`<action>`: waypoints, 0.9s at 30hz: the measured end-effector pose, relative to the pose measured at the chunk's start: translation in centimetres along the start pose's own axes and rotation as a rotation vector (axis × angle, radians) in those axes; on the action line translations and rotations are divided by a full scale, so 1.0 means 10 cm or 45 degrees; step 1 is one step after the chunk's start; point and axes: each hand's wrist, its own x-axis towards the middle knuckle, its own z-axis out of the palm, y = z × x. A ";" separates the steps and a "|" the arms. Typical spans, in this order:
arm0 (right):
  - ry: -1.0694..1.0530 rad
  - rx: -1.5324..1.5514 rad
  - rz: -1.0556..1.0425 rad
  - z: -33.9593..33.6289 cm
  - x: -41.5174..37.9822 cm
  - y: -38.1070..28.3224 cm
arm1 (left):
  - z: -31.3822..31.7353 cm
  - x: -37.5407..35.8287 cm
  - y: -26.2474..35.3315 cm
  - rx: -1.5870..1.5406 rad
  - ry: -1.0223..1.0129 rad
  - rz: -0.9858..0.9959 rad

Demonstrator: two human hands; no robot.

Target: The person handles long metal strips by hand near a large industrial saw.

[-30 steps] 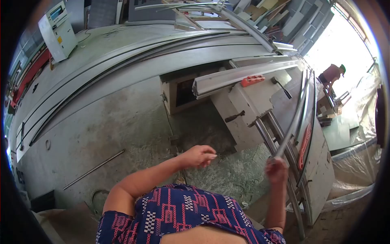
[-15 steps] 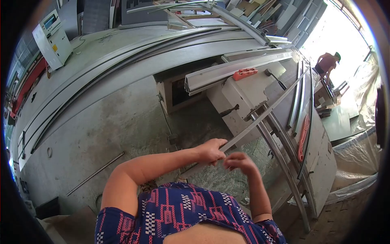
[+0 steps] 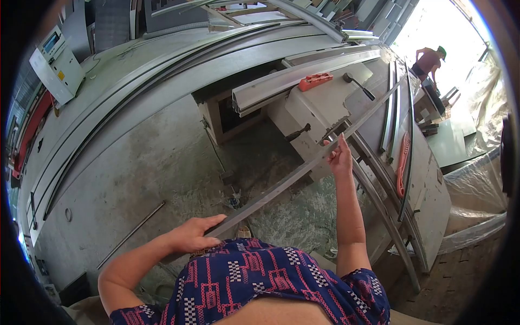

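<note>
A long, thin metal strip runs diagonally from near my body up towards the workbench at the upper right. Close to its lower end, my left hand is closed round it, thumb on top. Farther up, my right hand grips the same strip from below, near the edge of the machine table. Beyond the right hand the strip passes over the metal rails and lies across the bench top. A red push block rests on the machine table beside a black lever handle.
A red-handled tool and narrow profiles lie on the bench at the right. Another person bends over things at the upper right. A metal rod is on the floor at the left, and a white control cabinet stands upper left.
My hands, close together before, are now far apart on the strip. The left moved down and left, the right up along it. More of the strip's lower part shows.
</note>
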 end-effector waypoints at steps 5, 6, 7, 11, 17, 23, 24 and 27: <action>0.089 -0.011 0.064 -0.17 0.24 -0.08 | -0.14 -0.49 -0.07 0.037 0.128 -0.247; 0.111 -0.011 0.061 -0.17 0.27 -0.11 | -0.15 -0.56 -0.07 0.037 0.153 -0.291; 0.089 -0.011 0.051 -0.17 0.30 -0.13 | -0.15 -0.64 -0.11 0.076 0.168 -0.309; 0.042 -0.032 0.066 -0.12 0.41 -0.20 | -0.11 -0.80 -0.01 0.178 0.186 -0.541; 0.033 -0.088 0.046 -0.08 0.50 -0.16 | 0.12 -0.90 -0.27 0.391 0.520 -0.430; -0.003 -0.127 -0.070 0.09 0.10 -0.04 | 0.07 -1.19 -0.55 0.079 0.657 -0.530; -0.009 -0.142 -0.102 0.15 0.01 0.01 | 0.04 -1.27 -0.58 0.010 0.660 -0.561; -0.004 -0.158 -0.157 0.45 -0.29 0.12 | -0.04 -1.53 -0.78 0.034 0.829 -0.456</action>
